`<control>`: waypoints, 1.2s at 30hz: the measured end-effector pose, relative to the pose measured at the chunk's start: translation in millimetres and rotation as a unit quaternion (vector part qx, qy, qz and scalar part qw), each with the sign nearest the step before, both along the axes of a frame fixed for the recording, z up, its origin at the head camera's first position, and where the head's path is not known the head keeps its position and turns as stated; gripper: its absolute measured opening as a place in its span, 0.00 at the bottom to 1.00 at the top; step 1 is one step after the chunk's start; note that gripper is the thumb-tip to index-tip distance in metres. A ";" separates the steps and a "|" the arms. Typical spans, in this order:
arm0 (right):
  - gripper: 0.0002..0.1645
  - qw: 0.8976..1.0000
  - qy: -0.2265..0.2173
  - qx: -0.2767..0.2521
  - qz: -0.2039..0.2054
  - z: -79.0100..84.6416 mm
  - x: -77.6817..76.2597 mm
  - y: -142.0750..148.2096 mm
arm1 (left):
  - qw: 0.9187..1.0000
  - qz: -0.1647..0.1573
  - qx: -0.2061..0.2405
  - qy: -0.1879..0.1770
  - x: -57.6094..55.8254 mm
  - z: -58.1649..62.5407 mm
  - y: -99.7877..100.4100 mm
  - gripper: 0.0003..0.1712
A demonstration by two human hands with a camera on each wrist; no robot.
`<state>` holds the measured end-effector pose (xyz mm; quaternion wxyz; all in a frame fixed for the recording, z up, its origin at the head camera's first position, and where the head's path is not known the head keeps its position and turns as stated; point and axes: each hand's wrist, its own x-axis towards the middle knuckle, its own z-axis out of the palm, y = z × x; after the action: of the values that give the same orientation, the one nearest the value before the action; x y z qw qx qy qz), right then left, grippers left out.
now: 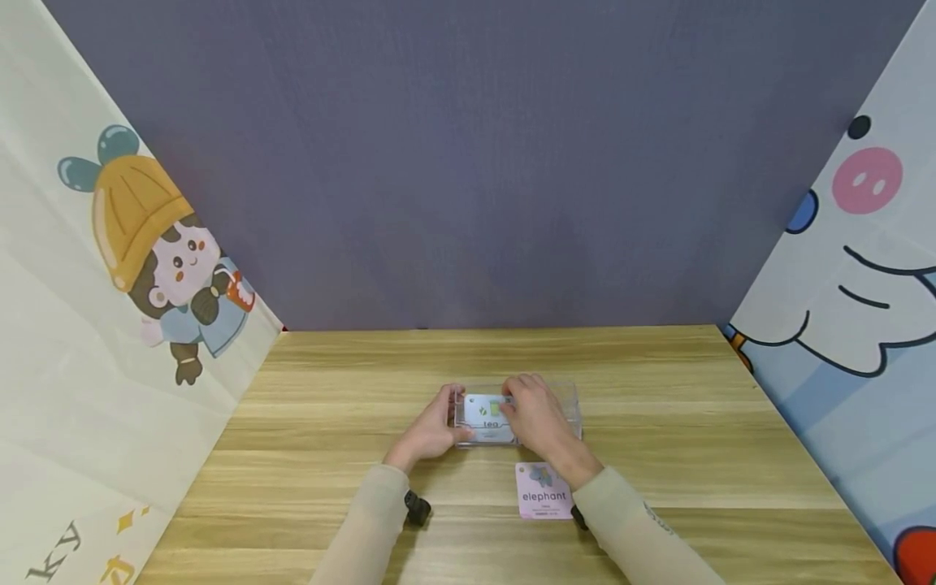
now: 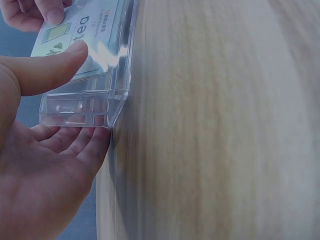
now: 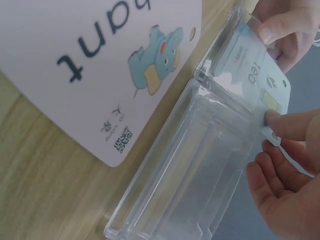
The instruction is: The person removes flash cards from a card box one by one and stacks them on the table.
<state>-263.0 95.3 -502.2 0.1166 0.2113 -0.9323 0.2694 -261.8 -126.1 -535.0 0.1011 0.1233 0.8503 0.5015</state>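
My left hand (image 1: 429, 431) grips the left end of a clear plastic box (image 3: 187, 160) with two compartments. Its thumb (image 2: 60, 67) lies over the front side, while the fingers sit against the outer end. A pale blue flash card (image 1: 478, 409) printed "tea" stands tilted in the left compartment, its upper part above the front wall. With thumb and fingers, my right hand (image 1: 537, 414) pinches this card by its right edge. Beneath my right wrist lies a pink flash card (image 1: 532, 497) with "elephant" and a blue elephant drawing.
The box rests on a wood-grain table (image 1: 329, 463); its right compartment holds no cards. A dark grey panel (image 1: 468, 179) stands behind the table. Printed cloths with cartoon figures hang at the left (image 1: 73, 325) and right (image 1: 841, 390).
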 end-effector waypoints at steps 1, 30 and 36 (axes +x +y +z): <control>0.12 1.000 0.000 -0.001 0.000 -0.3 -0.2 0.1 | 1.000 0.001 -0.001 0.000 0.1 0.0 0.1 0.46; 0.13 0.998 -0.014 -0.066 -0.013 2.8 -0.4 0.4 | 1.000 0.005 -0.010 -0.001 -0.8 0.0 3.3 0.47; 0.14 0.995 0.007 -0.096 0.003 4.7 -0.3 1.3 | 1.000 0.005 -0.010 -0.003 -0.8 -0.9 3.4 0.47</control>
<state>-263.3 96.6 -497.5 0.1417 0.2034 -0.9009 0.3562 -262.5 -122.7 -535.9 0.1023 0.1169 0.8558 0.4934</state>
